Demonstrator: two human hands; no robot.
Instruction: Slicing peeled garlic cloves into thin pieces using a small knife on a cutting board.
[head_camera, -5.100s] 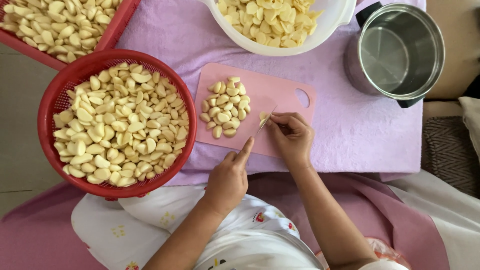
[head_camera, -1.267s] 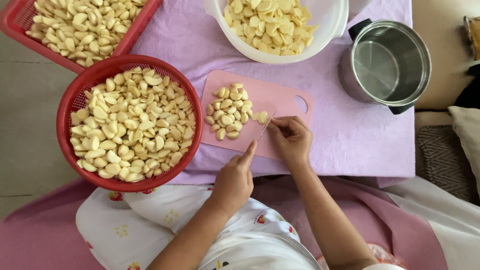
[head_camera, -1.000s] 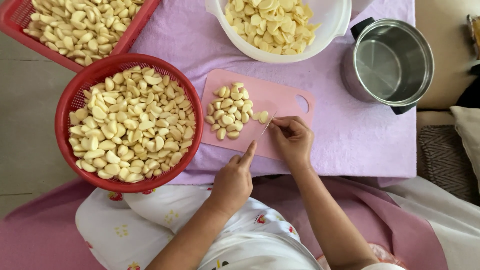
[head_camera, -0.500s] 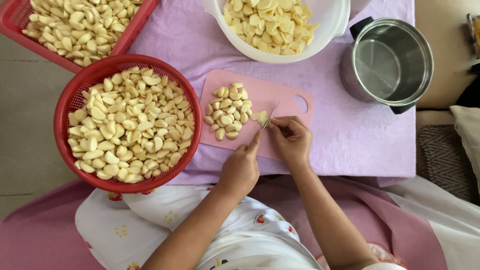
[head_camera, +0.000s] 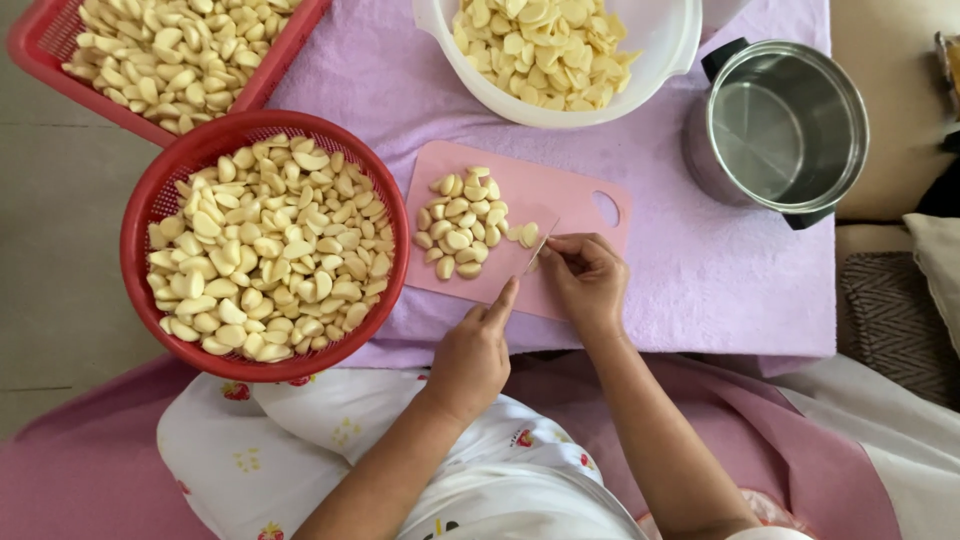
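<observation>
Garlic cloves (head_camera: 262, 250) fill red basket (head_camera: 140, 215); right hand (head_camera: 585, 280) grips knife (head_camera: 540, 245), left hand (head_camera: 470, 355) loosely curled, empty.

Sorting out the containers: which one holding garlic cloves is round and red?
The round red basket, left of the pink cutting board. The other red container is a straight-sided tray, and the round bowl is white.

Two hands: left hand (head_camera: 470, 355), right hand (head_camera: 585, 280). One knife (head_camera: 540, 245). One pink cutting board (head_camera: 570, 195). Two red baskets: round basket (head_camera: 140, 200), square basket (head_camera: 40, 45). One white bowl (head_camera: 660, 70). One steel pot (head_camera: 785, 130). One purple cloth (head_camera: 720, 280).
</observation>
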